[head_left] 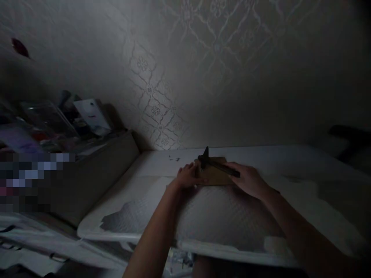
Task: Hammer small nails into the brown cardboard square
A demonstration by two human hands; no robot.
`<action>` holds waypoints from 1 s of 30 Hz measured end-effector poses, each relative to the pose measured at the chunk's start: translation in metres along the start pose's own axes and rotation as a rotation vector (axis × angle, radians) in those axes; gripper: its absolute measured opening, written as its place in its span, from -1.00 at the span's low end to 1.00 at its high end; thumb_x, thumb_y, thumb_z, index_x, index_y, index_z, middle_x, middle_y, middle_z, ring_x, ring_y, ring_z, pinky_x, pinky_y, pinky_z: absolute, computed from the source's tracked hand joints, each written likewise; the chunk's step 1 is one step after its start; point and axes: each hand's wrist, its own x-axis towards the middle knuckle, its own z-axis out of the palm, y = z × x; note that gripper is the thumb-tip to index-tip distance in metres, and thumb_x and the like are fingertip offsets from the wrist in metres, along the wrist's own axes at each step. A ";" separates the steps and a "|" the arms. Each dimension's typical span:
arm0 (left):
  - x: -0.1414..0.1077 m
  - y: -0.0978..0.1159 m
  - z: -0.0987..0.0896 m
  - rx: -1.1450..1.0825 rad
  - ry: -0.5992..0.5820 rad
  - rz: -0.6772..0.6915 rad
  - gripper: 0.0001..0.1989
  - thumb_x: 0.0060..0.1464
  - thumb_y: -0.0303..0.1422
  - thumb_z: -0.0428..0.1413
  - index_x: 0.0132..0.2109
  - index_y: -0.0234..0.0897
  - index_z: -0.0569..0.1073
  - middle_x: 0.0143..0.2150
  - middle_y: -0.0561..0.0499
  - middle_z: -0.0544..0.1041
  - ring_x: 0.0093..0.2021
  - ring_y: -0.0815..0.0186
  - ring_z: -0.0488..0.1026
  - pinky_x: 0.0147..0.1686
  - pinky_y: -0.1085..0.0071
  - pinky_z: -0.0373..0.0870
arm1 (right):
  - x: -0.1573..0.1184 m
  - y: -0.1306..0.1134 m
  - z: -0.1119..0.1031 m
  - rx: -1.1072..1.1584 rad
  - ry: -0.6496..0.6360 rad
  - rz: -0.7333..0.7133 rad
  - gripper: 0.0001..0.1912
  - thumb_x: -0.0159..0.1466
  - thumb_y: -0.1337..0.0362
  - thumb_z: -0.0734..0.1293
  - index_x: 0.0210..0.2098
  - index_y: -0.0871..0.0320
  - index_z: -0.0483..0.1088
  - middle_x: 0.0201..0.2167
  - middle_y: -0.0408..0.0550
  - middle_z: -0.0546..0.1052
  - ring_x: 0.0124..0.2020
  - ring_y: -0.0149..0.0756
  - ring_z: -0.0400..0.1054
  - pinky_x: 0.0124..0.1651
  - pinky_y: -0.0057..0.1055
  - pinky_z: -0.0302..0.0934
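Observation:
A dark hammer lies slantwise over a flat brown board, its head at the board's upper left. My right hand is closed round the handle's end. At the board's left edge, my left hand grips with the thumb along the top and the fingers curled close to the hammer head. Whether a small piece sits between those fingers is too dark to make out. Several tiny dark pieces lie on the white table beyond my left hand.
A grey patterned covering with ragged edges lies on the table under the board. To the left, a box-like unit carries clutter, including a white box. A patterned wall rises behind. Something dark stands at the far right.

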 end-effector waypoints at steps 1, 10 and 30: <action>0.000 0.000 0.000 -0.001 0.003 0.003 -0.12 -0.02 0.16 0.04 0.34 -0.17 0.05 0.39 -0.16 0.01 0.37 -0.02 -0.07 0.28 0.02 -0.09 | 0.000 0.000 0.000 0.000 0.003 0.002 -0.56 0.16 0.42 0.23 0.01 0.04 0.40 -0.06 -0.09 0.55 -0.08 -0.21 0.46 -0.01 -0.31 0.32; -0.001 0.001 -0.002 0.000 -0.014 -0.014 -0.12 -0.03 0.18 0.02 0.34 -0.14 0.04 0.40 -0.14 -0.01 0.38 0.02 -0.09 0.29 0.02 -0.14 | 0.000 -0.004 -0.002 0.036 0.003 0.008 -0.56 0.16 0.43 0.23 0.01 0.04 0.40 -0.07 -0.09 0.56 -0.09 -0.23 0.46 -0.03 -0.34 0.32; -0.001 0.000 -0.001 0.000 -0.023 -0.026 -0.10 -0.04 0.20 0.01 0.34 -0.16 0.03 0.41 -0.15 -0.06 0.38 0.03 -0.12 0.29 0.02 -0.17 | 0.002 0.002 -0.002 0.081 -0.004 0.040 -0.54 0.11 0.43 0.27 -0.01 0.02 0.43 -0.09 -0.10 0.57 -0.10 -0.18 0.47 -0.05 -0.28 0.34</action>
